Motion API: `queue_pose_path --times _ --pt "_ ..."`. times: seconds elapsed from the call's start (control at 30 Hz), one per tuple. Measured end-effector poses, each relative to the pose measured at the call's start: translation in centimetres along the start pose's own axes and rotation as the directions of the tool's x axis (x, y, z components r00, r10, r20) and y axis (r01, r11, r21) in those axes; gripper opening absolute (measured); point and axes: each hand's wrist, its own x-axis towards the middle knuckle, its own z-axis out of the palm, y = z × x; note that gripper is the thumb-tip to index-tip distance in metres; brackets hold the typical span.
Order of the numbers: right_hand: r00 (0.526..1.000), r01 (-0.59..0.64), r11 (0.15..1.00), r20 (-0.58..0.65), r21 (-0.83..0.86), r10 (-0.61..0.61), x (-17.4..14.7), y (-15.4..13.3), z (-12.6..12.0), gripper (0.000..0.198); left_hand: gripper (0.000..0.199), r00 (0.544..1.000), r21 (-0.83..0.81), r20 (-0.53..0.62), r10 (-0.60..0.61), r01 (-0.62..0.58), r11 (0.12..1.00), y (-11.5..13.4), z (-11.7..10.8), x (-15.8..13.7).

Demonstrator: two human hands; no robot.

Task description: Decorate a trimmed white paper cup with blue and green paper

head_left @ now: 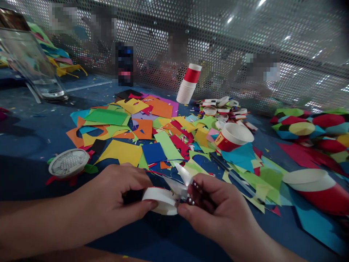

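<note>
My left hand point(109, 200) grips a white paper cup point(159, 201) lying sideways, its rim toward the right. My right hand point(215, 207) holds small scissors point(181, 182) with the blades apart, their tips at the cup's rim. Both hands hover low over the blue table point(32, 138), near its front edge. The rest of the cup's body is hidden inside my left palm.
Several coloured paper scraps point(152, 131) cover the table's middle. A red-and-white cup point(231, 137) lies on its side, another point(319, 189) at right, a cup stack point(188, 84) behind. A round white lid point(68, 162) lies at left, cut cup rims point(223, 107) farther back. A perforated metal screen point(245, 43) closes off the far side.
</note>
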Motion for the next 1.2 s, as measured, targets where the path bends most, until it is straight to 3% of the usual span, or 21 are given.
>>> queue_pose_path --times 0.1,0.23,0.33,0.47,0.53,0.63,0.77,0.87,1.0,1.07,1.2 --pt "0.999 0.002 1.000 -0.035 -0.020 -0.002 0.0 0.5 0.0 0.025 0.016 1.000 -0.036 0.002 0.006 -0.006 0.999 -0.1 0.2 -0.1" --pt "1.000 0.010 1.000 0.009 -0.023 -0.010 0.0 0.6 -0.1 0.019 0.018 1.000 -0.021 0.008 0.002 -0.002 1.000 0.1 0.1 -0.1" --pt "0.999 0.035 0.990 -0.021 -0.139 -0.038 -0.3 -0.1 -0.6 0.022 0.022 0.999 -0.007 0.006 -0.038 0.038 0.999 0.2 -0.3 0.0" --pt "0.969 0.241 0.884 0.049 -0.401 -0.242 -1.4 -1.4 -1.6 0.017 0.028 0.998 -0.002 -0.043 -0.054 0.054 0.999 0.5 -1.1 0.2" --pt "0.941 0.328 0.815 0.086 -0.478 -0.328 -1.9 -1.6 -2.0 0.027 0.030 0.998 0.023 -0.053 -0.023 0.024 0.999 0.5 -1.3 0.2" --pt "0.946 0.311 0.770 0.108 -0.557 -0.304 -2.2 -1.3 -2.2 0.034 0.031 0.999 0.076 -0.046 0.029 -0.026 0.997 0.3 -1.5 0.1" --pt "0.956 0.293 0.769 0.176 -0.567 -0.235 -2.3 -0.3 -2.4 0.028 0.024 0.994 0.097 -0.044 0.097 -0.093 0.991 -0.3 -1.5 -0.2" --pt "0.934 0.354 0.743 0.178 -0.567 -0.309 -2.5 0.0 -2.5 0.027 0.024 0.989 0.130 -0.042 0.139 -0.133 0.983 -0.4 -1.6 -0.4" --pt "0.893 0.400 0.698 0.081 -0.594 -0.443 -2.5 -0.2 -2.7 0.031 0.013 0.981 0.132 -0.071 0.180 -0.169 0.977 -0.4 -1.8 -0.3" --pt "0.892 0.385 0.695 0.051 -0.607 -0.449 -2.3 -0.3 -2.8 0.025 0.010 0.978 0.107 -0.082 0.189 -0.180 0.978 -0.4 -1.7 -0.4" --pt "0.892 0.417 0.709 0.105 -0.569 -0.440 -1.7 -0.6 -2.5 0.023 0.013 0.975 0.057 -0.110 0.193 -0.188 0.980 -0.7 -1.2 -0.7"
